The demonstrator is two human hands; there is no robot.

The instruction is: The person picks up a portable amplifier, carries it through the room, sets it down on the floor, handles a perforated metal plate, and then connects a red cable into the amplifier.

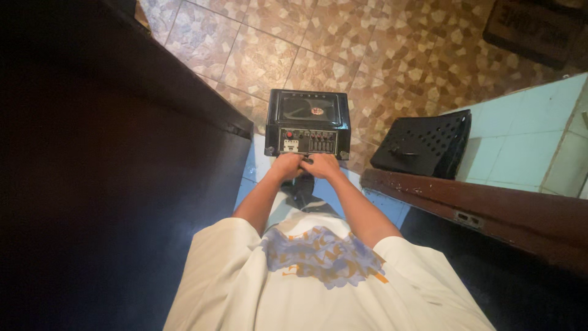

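While the white shirt (318,282) fills the near edge of the view, both bare forearms stretch forward and meet: the left hand (286,165) and the right hand (323,165) are curled shut side by side, knuckles touching, closed on something small and dark that I cannot make out. Just beyond them, touching the fingertips, sits the black box (308,124), its control panel facing the hands, a glossy top with a fan behind. Off right leans a black perforated panel (422,144); farther out, the patterned tiled floor (367,49)
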